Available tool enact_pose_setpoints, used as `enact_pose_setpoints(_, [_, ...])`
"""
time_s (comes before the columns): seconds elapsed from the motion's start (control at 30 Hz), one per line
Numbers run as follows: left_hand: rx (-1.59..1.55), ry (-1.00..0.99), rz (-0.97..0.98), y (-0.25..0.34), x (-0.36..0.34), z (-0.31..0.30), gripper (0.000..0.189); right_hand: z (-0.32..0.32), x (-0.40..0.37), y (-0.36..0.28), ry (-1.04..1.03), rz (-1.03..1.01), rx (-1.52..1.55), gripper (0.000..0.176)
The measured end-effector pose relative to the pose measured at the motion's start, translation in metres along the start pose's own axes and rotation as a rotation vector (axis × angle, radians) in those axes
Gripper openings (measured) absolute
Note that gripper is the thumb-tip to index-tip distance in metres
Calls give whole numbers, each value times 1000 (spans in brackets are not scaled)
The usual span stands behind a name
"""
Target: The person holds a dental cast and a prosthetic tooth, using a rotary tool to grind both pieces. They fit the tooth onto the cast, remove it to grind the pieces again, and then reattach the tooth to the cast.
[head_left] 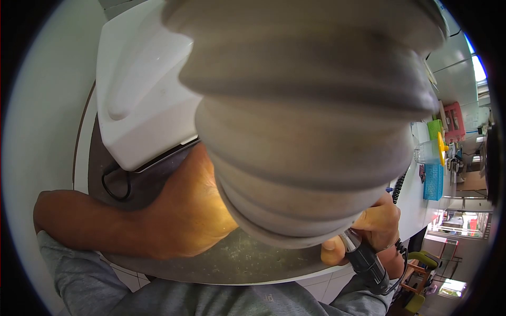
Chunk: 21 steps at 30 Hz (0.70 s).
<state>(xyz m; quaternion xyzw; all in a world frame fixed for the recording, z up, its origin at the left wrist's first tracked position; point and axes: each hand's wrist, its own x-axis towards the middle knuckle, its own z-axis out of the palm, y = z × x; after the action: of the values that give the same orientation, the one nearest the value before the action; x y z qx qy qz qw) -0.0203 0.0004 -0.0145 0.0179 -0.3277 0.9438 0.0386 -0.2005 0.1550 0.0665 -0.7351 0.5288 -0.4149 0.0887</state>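
Observation:
My right hand [380, 221] is closed around a rotary handpiece [367, 266] with a black grip and a shiny metal nose. A black cord runs from near its lower end, and the tool's tip is hidden. My left hand [206, 210] reaches in from the left, and only its back and wrist show. Its fingers are out of sight behind a large grey ribbed hose [311, 121] that fills the middle of the view. Whatever lies between the two hands is covered by this hose. Warm light falls on the back of my left hand.
A white machine housing [142, 95] stands at the left on the dark work mat [247, 258], with a black cable loop beside it. A black coiled cord [399, 188] hangs at the right. Farther right are a blue basket [433, 181], a yellow-lidded container [441, 149] and a red rack [454, 121].

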Motion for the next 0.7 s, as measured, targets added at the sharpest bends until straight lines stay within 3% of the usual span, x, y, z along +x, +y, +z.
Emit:
enact_pose_setpoints(0.03, [264, -22, 42, -1, -1, 3, 35, -1, 1, -1, -18, -4, -11, 32])
enact_pose_setpoints(0.07, [264, -22, 42, -3, -2, 5, 35, 0, 1, -1, -18, -4, -10, 32])
enact_pose_setpoints(0.13, [581, 2, 122, -5, -4, 7, 33, 3, 1, -1, 16, -12, 15, 32])
enact_pose_setpoints(0.17, [581, 2, 122, -4, -5, 7, 33, 3, 0, 0, 16, -12, 15, 32])
enact_pose_setpoints(0.23, [212, -6, 28, 0, -7, 7, 31, 4, -3, 3, 21, 7, 23, 31])
enact_pose_setpoints(0.37, [563, 33, 183, 4, -6, -5, 28, 5, -4, 2, 34, 15, 31, 31])
enact_pose_setpoints(0.43, [1779, 113, 487, 6, -8, -13, 26, 4, -2, 0, 27, 13, 3, 31])
enact_pose_setpoints(0.47, [1779, 113, 487, -2, -8, -10, 26, 3, -1, 0, 28, 13, 3, 31])
enact_pose_setpoints(0.53, [2077, 185, 759, -21, -7, 0, 27, 2, -1, 0, 10, 1, -11, 31])
enact_pose_setpoints(0.7, [1970, 151, 702, -19, -6, 3, 30, 1, 0, 0, 7, -10, 0, 31])
